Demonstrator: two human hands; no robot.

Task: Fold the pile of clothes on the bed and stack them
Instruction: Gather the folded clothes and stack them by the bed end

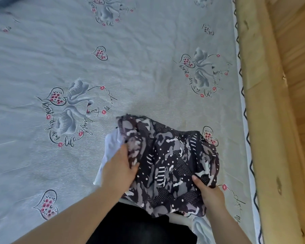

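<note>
A dark patterned garment [169,164], black and grey with white dots and stripes, lies bunched near the front of the bed [130,50]. My left hand [119,170] grips its left edge, thumb on top of the cloth. My right hand [209,192] grips its right lower edge, fingers curled into the fabric. A white garment [110,147] sticks out from under the patterned one on the left, and more white cloth [200,226] shows below my right hand. A black piece of clothing [139,224] lies at the bottom between my forearms.
The bed sheet is pale grey with swan and heart prints. A wooden bed frame [259,120] runs along the right side, with wooden boards [296,67] beyond it. A dark blue-grey thing [0,0] shows in the top left corner.
</note>
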